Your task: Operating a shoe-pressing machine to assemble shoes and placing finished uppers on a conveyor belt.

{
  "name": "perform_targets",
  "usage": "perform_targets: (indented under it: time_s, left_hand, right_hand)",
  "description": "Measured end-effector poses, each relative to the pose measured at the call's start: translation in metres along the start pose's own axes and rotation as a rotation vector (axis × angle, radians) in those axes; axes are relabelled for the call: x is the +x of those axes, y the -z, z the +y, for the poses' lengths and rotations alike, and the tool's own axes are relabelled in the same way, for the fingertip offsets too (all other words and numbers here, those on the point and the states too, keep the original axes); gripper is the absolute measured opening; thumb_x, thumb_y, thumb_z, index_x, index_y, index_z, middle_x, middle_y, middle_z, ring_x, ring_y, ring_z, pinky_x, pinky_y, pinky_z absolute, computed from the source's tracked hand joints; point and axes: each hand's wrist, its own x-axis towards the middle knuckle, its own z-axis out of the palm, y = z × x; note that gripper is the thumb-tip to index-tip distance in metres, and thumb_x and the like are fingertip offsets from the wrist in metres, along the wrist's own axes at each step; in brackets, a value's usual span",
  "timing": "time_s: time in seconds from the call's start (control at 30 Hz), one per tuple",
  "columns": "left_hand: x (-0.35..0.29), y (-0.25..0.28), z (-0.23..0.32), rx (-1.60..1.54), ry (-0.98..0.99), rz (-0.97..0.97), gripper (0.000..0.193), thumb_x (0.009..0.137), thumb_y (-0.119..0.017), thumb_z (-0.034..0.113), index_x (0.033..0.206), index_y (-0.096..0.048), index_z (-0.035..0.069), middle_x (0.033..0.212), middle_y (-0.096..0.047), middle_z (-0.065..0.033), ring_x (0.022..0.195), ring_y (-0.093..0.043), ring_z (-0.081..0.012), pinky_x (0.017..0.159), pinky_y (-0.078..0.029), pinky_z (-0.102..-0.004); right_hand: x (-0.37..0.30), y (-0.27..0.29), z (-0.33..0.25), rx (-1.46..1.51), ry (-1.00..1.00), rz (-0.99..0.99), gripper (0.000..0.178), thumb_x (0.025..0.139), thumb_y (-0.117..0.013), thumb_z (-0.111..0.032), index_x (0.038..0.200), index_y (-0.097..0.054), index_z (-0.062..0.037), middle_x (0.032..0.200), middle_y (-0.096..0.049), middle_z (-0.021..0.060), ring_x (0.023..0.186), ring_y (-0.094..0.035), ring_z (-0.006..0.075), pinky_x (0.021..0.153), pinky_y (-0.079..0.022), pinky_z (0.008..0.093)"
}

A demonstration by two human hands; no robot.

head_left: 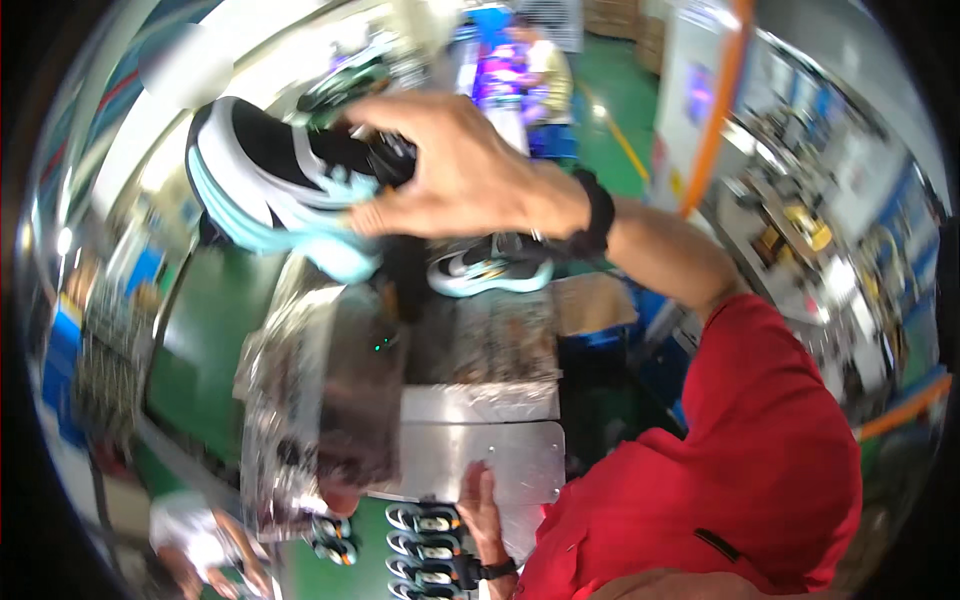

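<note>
Much of the frame was blurred, and the machine housing (330, 400) at centre left was hard to make out. The right hand (455, 165) gripped a black, white and turquoise sneaker (275, 185) at upper left, fingers closed around its collar. The left hand (480, 510), at bottom centre, lay flat against a metal plate (500, 455) beside a row of sneakers (425, 550).

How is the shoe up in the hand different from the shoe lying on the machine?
The black, white and light-blue sneaker is gripped in the right hand, lifted and tilted; the smaller-looking sneaker with the pale-blue sole lies flat, untouched, on the foil-wrapped machine. The held one looks bigger, being nearer. Both share black uppers and light soles.
</note>
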Motion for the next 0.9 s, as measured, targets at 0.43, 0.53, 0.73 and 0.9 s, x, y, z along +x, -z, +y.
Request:
perform_targets:
  time_s: [0.43, 0.53, 0.73, 0.9]
  left_hand:
    - [-0.11, -0.437, 0.124, -0.236, -0.207, -1.141, 0.047, 0.096, -0.053, 0.018, 0.136, -0.04, -0.002, 0.123, -0.056, -0.0122, 0.11, -0.057, -0.0211, 0.095, -0.045, -0.0344]
    - [-0.185, -0.513, 0.1, -0.349, 0.112, -1.339, 0.042, 0.095, -0.056, 0.018, 0.132, -0.044, 0.002, 0.118, -0.059, -0.0117, 0.105, -0.062, -0.0226, 0.089, -0.05, -0.0344]
    - [-0.301, -0.651, 0.032, 0.038, 0.107, -1.829, 0.063, 0.097, -0.058, 0.028, 0.146, -0.032, -0.002, 0.135, -0.05, -0.0111, 0.12, -0.047, -0.0163, 0.102, -0.037, -0.0288]
    - [-0.349, -0.791, -0.05, 0.175, 0.271, -1.728, 0.062, 0.093, -0.062, 0.04, 0.132, -0.046, -0.006, 0.118, -0.058, -0.0115, 0.106, -0.059, -0.0193, 0.083, -0.048, -0.0276]
  right_hand:
    - [-0.377, 0.361, -0.175, -0.216, -1.333, 0.349, 0.063, 0.072, -0.079, -0.027, 0.125, -0.056, -0.0033, 0.099, -0.067, 0.0111, 0.085, -0.064, 0.0141, 0.078, -0.051, 0.0308]
    - [-0.471, 0.416, -0.213, -0.145, -1.288, 0.614, 0.071, 0.071, -0.078, -0.026, 0.132, -0.048, -0.0039, 0.12, -0.06, 0.0123, 0.109, -0.058, 0.0193, 0.097, -0.045, 0.0326]
    - [-0.594, 0.511, -0.283, -0.466, -1.5, 1.24, 0.057, 0.066, -0.077, -0.013, 0.118, -0.06, -0.0032, 0.114, -0.063, 0.0086, 0.109, -0.055, 0.0158, 0.1, -0.039, 0.0303]
    - [-0.663, 0.581, -0.326, -0.88, -1.462, 1.311, 0.054, 0.069, -0.074, -0.01, 0.12, -0.059, -0.0017, 0.111, -0.063, 0.0065, 0.103, -0.058, 0.0167, 0.095, -0.043, 0.0293]
